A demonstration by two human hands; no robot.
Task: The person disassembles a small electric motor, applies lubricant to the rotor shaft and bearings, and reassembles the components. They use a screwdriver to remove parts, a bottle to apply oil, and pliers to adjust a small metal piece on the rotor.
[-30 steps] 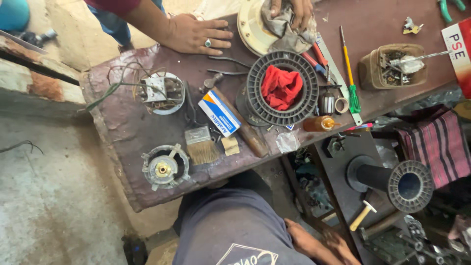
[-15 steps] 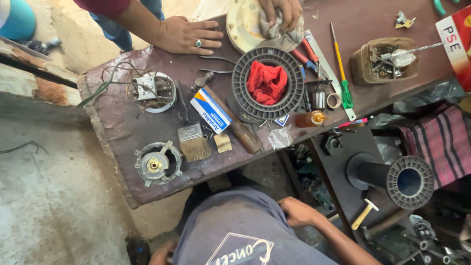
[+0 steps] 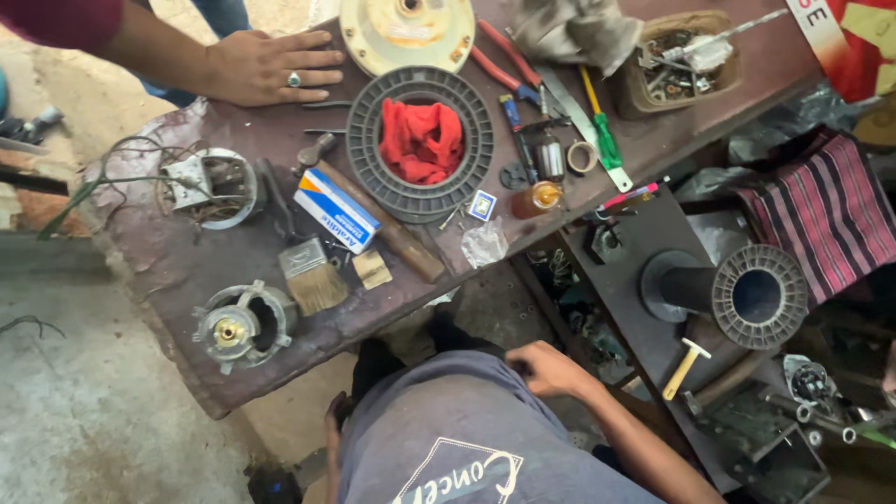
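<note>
**Hand low at the bench's near edge**

The person's right hand [image 3: 551, 369] rests below the near edge of the workbench [image 3: 168, 271], loosely curled over their grey shirt [image 3: 457, 429] – it holds nothing. The left hand is out of view. The nearest bench item is a crumpled clear plastic bag [image 3: 485, 245] right at the table's edge, with a wooden-handled hammer [image 3: 378, 210] just beside it. Further in sits a round grey plastic grille [image 3: 364, 149] holding a red rag [image 3: 422, 140]. A co-worker's hand [image 3: 266, 67] with a ring lies flat at the far edge. The gap between bench and black side stand [image 3: 653, 219] is narrow – open floor lies to the left
</note>
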